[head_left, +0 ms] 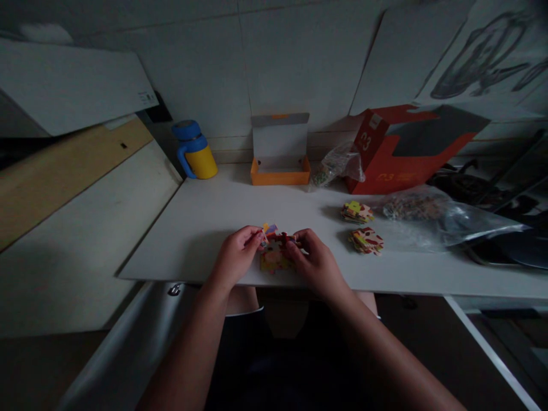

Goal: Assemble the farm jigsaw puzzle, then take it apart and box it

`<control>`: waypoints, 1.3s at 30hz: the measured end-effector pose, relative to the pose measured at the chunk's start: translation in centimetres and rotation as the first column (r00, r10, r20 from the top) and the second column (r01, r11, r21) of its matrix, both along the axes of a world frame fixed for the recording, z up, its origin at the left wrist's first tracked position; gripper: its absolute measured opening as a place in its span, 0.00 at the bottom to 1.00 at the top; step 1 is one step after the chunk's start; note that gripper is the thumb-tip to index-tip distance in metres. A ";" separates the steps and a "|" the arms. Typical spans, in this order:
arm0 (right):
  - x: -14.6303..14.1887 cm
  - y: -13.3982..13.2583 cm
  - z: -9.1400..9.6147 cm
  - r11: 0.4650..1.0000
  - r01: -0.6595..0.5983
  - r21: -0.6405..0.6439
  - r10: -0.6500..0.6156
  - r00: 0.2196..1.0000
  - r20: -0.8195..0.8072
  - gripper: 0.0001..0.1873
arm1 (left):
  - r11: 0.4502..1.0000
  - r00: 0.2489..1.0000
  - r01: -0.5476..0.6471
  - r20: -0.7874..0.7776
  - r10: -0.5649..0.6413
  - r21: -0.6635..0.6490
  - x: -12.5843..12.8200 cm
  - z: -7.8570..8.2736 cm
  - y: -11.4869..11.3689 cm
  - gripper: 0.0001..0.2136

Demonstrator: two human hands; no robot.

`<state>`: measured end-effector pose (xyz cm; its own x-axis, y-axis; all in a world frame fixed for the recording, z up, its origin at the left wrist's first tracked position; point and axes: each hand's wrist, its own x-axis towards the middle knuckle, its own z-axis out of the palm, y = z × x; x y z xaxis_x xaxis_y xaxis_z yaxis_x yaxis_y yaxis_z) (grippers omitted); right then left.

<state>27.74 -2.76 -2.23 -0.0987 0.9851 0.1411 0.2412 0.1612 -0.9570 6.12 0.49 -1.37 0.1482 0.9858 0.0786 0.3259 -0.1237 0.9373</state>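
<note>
Near the front edge of the white table, several joined jigsaw puzzle pieces (274,260) in yellow, pink and red lie between my hands. My left hand (237,251) is closed in a pinch on a small puzzle piece at the left side of them. From the right, my right hand (314,257) pinches a dark red puzzle piece, its thumb over the top. The fingers partly cover both pieces, and dim light blurs their details. To the right sit a pile of yellowish puzzle pieces (357,212) and a pile of red and cream puzzle pieces (367,241).
An open orange box (280,178) stands by the wall, with a blue and yellow flask (197,151) to its left. Farther right are a small plastic bag (336,165), a large red box (402,165) and a clear bag of pieces (422,211). A wooden panel (77,188) borders the left.
</note>
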 end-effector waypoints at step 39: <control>-0.5 0.1 0.2 0.986 0.164 0.004 -0.161 0.966 0.204 0.09 | 0.970 0.843 0.243 -0.495 -0.210 0.002 -0.5 2.3 -1.3 0.14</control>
